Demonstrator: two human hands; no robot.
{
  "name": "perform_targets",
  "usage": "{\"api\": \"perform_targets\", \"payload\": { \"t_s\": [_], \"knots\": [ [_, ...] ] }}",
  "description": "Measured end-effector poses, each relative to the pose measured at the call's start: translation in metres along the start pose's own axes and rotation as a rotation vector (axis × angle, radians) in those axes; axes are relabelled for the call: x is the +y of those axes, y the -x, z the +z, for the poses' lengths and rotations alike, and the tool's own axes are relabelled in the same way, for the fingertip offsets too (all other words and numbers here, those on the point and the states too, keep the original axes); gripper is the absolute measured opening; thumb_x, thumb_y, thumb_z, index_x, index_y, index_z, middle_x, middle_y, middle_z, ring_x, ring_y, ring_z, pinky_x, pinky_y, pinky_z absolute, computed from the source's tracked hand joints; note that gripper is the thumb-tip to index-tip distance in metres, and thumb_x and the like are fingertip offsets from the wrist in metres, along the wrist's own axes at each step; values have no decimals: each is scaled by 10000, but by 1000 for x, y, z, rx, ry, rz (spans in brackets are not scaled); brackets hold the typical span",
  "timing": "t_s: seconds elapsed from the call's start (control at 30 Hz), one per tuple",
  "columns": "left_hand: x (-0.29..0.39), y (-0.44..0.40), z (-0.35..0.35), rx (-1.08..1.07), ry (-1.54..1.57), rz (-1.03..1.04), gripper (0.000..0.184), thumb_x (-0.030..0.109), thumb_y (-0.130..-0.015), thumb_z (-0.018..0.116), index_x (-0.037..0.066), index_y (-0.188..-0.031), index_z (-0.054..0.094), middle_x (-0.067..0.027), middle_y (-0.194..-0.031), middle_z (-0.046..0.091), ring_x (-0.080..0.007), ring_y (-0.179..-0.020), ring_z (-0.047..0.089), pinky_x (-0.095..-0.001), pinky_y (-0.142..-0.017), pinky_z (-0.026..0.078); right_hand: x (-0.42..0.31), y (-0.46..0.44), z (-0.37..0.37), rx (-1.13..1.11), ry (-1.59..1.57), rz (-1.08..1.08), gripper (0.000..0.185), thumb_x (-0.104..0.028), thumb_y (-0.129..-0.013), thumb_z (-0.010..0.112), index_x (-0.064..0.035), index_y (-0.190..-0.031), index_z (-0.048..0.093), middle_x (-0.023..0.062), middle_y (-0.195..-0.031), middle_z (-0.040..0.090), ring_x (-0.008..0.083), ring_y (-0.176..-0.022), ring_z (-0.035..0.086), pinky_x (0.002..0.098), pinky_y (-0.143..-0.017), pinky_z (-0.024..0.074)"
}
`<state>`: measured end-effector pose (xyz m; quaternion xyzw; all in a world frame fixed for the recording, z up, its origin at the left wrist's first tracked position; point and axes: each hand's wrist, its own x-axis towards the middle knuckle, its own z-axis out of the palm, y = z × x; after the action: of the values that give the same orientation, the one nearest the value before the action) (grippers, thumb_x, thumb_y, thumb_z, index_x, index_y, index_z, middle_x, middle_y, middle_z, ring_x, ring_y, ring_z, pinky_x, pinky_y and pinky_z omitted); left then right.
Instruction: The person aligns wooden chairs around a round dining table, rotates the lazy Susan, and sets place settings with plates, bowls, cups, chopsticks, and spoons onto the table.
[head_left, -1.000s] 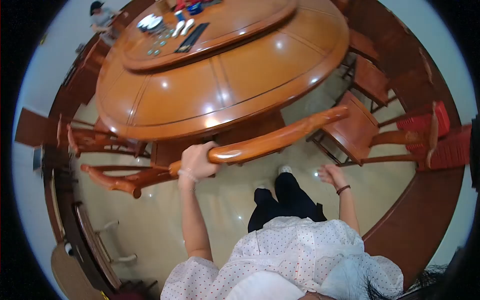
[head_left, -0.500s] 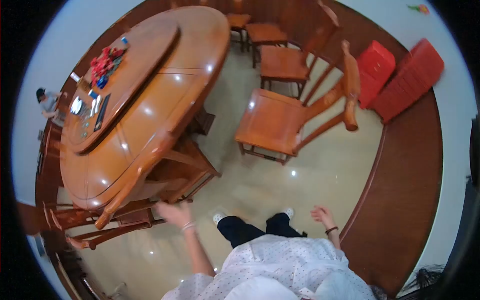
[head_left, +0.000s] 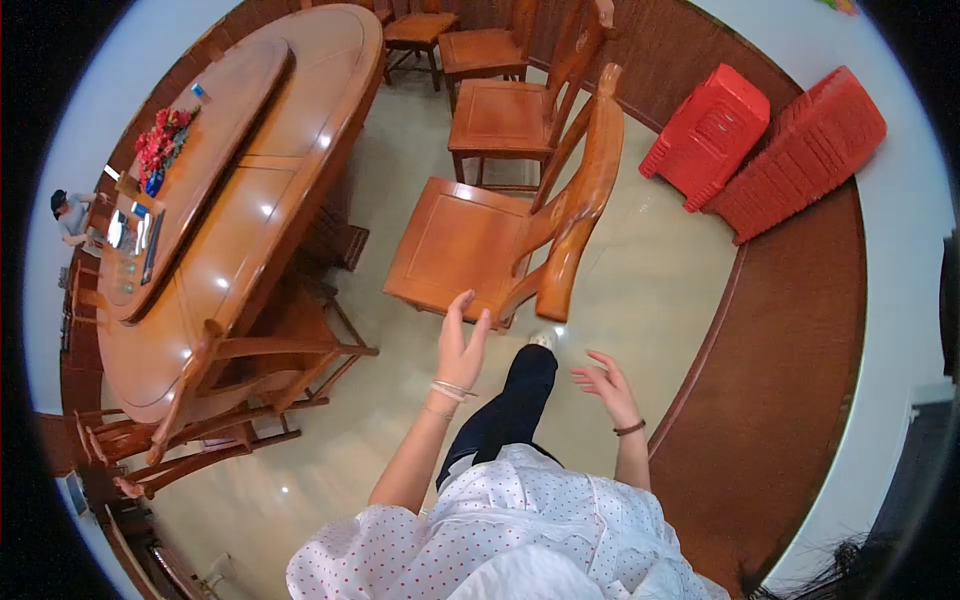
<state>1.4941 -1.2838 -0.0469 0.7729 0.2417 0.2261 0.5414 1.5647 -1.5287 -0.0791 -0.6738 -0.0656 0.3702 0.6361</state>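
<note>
My left hand (head_left: 462,345) is raised with its fingers spread and nothing in it, just in front of the seat of a wooden chair (head_left: 460,245). To its right, my right hand (head_left: 608,388) hangs over the floor, fingers apart and empty, below the chair's curved top rail (head_left: 572,240). Neither hand visibly touches the chair. Pulled out from the round wooden table (head_left: 235,215), this chair stands turned, its back toward the right.
Another chair (head_left: 300,350) is at the table's near edge. More chairs (head_left: 500,115) line the back. Red stacked stools (head_left: 710,130) stand by the right wall. Red flowers (head_left: 160,140) and dishes are on the turntable (head_left: 215,150). A person (head_left: 72,215) is at the far left.
My left hand has let go of the near chair's rail and moved right toward another chair. The view has swung right, and a leg is stepping forward.
</note>
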Motion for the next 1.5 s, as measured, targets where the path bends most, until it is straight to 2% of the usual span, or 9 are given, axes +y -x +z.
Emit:
{"api": "perform_targets", "payload": {
  "t_s": [0.3, 0.5, 0.67, 0.9, 0.97, 1.03, 1.1, 1.27, 1.5],
  "knots": [
    [54, -119, 56, -303, 419, -322, 486, 332, -889, 395, -2, -1233, 317, -121, -1050, 536, -169, -949, 500, -270, -836, 380, -127, -148, -111, -120, 278, -56, 350, -215, -882, 441, -37, -1178, 383, 123, -984, 583, 177, -896, 550, 275, -768, 430],
    [77, -128, 72, -624, 236, -332, 689, 338, -779, 592, -15, -1262, 251, -143, -1118, 475, -184, -1001, 468, -282, -871, 367, -200, -266, -144, 84, 89, -244, 479, -345, -879, 399, -44, -1243, 318, 159, -1164, 474, 234, -1031, 485, 363, -826, 413],
    [108, -130, 69, -496, -174, -450, 558, 297, -671, 664, 37, -1095, 412, -219, -872, 557, -357, -795, 559, -376, -708, 454, -261, -376, -130, -28, -68, -376, 498, -359, -877, 382, -42, -1253, 299, 160, -1226, 415, 250, -1088, 433, 393, -882, 372],
    [136, -139, 88, -240, -420, -578, 448, 271, -626, 668, 48, -980, 508, -165, -779, 595, -332, -716, 575, -382, -645, 465, -281, -476, -102, -452, -617, -118, 396, -354, -848, 401, -20, -1045, 483, 120, -983, 521, 253, -931, 501, 406, -925, 344],
    [153, -147, 90, -163, -407, -621, 349, 254, -650, 652, 41, -907, 550, -150, -743, 596, -305, -672, 578, -351, -624, 463, -280, -492, -97, -813, -999, 42, 399, -386, -840, 415, -21, -981, 496, 106, -909, 518, 224, -823, 509, 368, -891, 373],
    [161, -156, 91, -68, -242, -736, 318, 300, -708, 598, 23, -860, 565, -135, -686, 585, -281, -604, 553, -333, -596, 446, -298, -490, -84, -704, -1005, 187, 362, -384, -852, 385, -43, -878, 505, 56, -711, 505, 163, -640, 480, 324, -761, 405],
    [151, -153, 99, 89, -136, -736, 368, 355, -786, 505, -6, -810, 572, -141, -628, 555, -267, -542, 513, -329, -568, 427, -294, -504, -81, -1233, -1072, 165, 344, -381, -862, 357, -67, -811, 489, 8, -553, 450, 126, -521, 422, 290, -608, 361],
    [161, -169, 117, 178, -392, -1008, 484, 439, -828, 412, 22, -709, 628, -172, -558, 547, -300, -585, 560, -361, -575, 438, -307, -495, -85, -1031, -924, 227, 380, -243, -894, 257, -150, -532, 325, -28, -417, 331, 99, -434, 350, 262, -539, 307],
    [163, -175, 119, 193, -570, -974, 429, 400, -803, 487, 14, -688, 635, -161, -550, 552, -296, -507, 545, -355, -517, 434, -304, -506, -82, -1137, -1007, 120, 387, -240, -901, 233, -149, -547, 362, -20, -428, 370, 108, -410, 333, 258, -556, 328]
  ]
}}
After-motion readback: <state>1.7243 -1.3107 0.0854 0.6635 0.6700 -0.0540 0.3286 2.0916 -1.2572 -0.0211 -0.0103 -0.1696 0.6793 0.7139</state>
